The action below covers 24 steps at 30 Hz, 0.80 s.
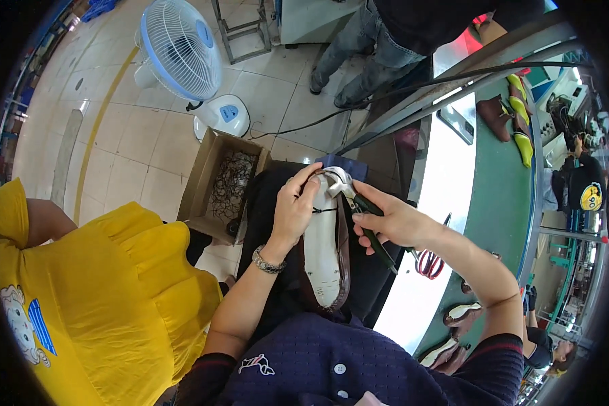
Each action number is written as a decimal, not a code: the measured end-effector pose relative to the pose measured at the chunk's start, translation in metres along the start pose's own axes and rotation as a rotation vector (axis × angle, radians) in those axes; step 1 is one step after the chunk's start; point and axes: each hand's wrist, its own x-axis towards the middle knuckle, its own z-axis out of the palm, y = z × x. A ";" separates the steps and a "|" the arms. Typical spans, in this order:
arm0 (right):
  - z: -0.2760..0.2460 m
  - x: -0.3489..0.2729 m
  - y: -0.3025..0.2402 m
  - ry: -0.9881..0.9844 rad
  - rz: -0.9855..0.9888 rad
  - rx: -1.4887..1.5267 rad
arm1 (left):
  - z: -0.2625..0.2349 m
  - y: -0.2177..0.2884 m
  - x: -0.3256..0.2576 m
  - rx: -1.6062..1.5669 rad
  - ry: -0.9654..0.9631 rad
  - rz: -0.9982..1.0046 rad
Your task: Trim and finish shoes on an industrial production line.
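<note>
A brown shoe (323,260) lies sole side up on my lap, its pale insole showing and the dark upper folded round the edge. My left hand (292,215) grips the shoe near its far end, with the thumb on the pale underside. In my right hand (398,222) is a pair of pincers (340,183) with dark green handles. Their metal jaws rest at the far end of the shoe; what they bite on is too small to make out. A short dark strand crosses the insole just below the jaws.
Left of my knees stands a cardboard box (199,196) of tangled dark scraps. Red-handled scissors (428,264) lie on the white bench edge at right, beside a green conveyor (495,196) carrying shoes. A fan (179,51), a yellow-clad person (115,284) and a standing person (386,54) are nearby.
</note>
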 end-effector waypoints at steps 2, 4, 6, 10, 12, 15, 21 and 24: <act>0.008 0.002 0.019 0.075 -0.172 -0.139 | 0.001 0.001 -0.002 0.020 0.017 0.023; 0.016 0.003 0.039 0.175 -0.266 -0.261 | 0.005 0.003 -0.004 0.029 0.029 0.026; 0.017 0.004 0.050 0.211 -0.325 -0.296 | 0.005 0.001 -0.005 0.038 0.021 0.043; 0.012 0.000 0.049 0.209 -0.361 -0.386 | -0.001 0.003 -0.007 -0.177 -0.047 -0.030; 0.004 -0.008 0.035 0.169 -0.283 -0.511 | -0.003 0.002 -0.004 -0.197 -0.039 -0.081; 0.003 -0.009 0.025 0.222 -0.174 -0.794 | -0.004 0.002 -0.002 -0.249 -0.013 -0.180; 0.012 -0.027 0.001 0.404 -0.565 -0.978 | -0.010 0.002 0.002 0.146 -0.009 0.104; 0.021 0.007 0.022 0.656 -0.755 -0.939 | -0.013 0.006 0.002 0.199 -0.095 0.085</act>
